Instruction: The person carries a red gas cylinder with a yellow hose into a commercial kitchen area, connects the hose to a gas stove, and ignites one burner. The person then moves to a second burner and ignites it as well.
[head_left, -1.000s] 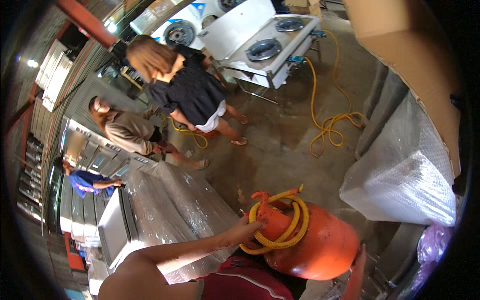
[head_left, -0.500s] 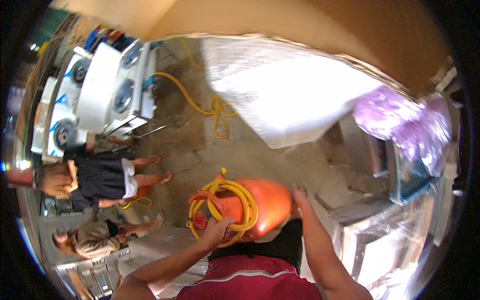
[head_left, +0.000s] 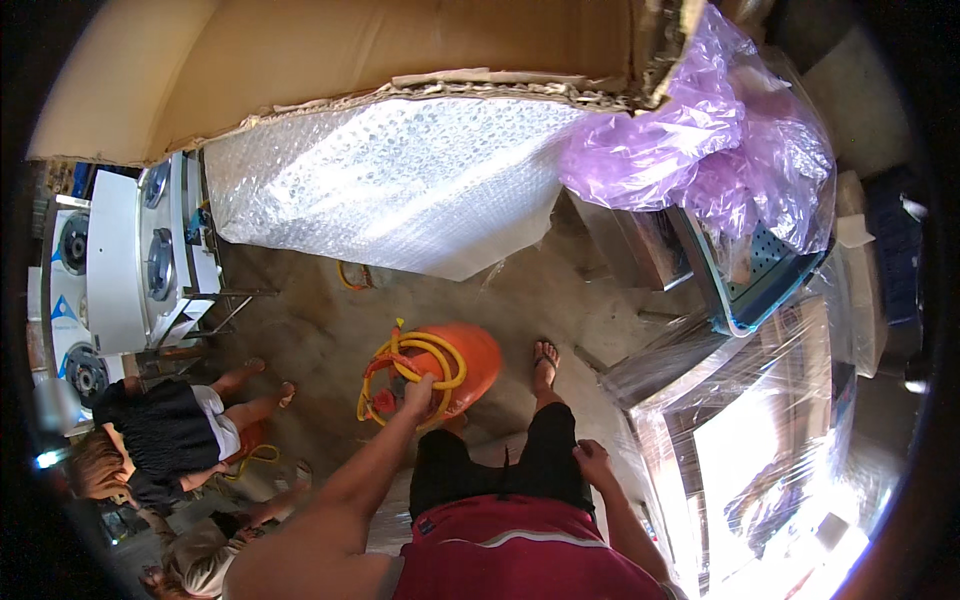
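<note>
1 orange cylinder (head_left: 483,360): frame centre, yellow hose (head_left: 462,367) coiled around its top end, which the left hand (head_left: 418,394) grips. Right hand (head_left: 593,460): lower centre, by the black shorts (head_left: 548,455); cannot tell whether open or closed.

We see a brown-grey floor (head_left: 310,310), a bright light (head_left: 48,458) far left, and plastic-wrapped furniture (head_left: 740,430), perhaps a cabinet, at right.

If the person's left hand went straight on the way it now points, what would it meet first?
The left hand would most likely meet the coiled yellow hose first, since its fingers seem to touch it, with the orange gas cylinder just beyond. Depth is hard to judge here.
</note>
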